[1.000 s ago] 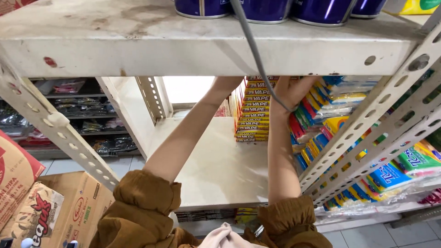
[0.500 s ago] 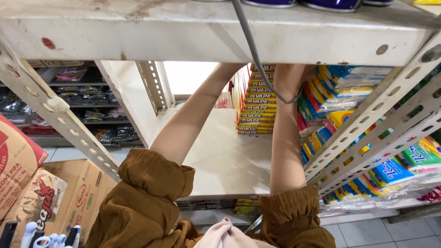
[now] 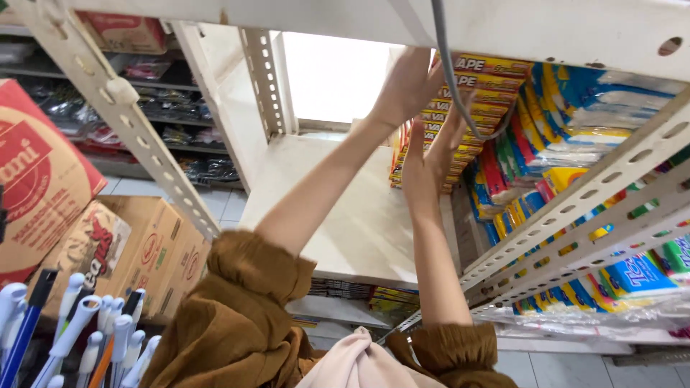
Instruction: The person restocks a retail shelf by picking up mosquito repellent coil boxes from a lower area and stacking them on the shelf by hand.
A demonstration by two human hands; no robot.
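Up high, both hands are stretched out flat with fingers apart. The left hand (image 3: 406, 86) is laid on the top of a stack of flat yellow boxes (image 3: 460, 108). The right hand (image 3: 424, 162) is pressed on the stack's front. Below the hands, a smooth pale shelf (image 3: 345, 223) is left bare.

My fingers rest on glossy yellow-and-red cardboard boxes (image 3: 460, 108), stacked on a matt cream painted-metal shelf board (image 3: 345, 223). My rust-brown sleeves (image 3: 237, 316) look like soft, slightly fuzzy cloth
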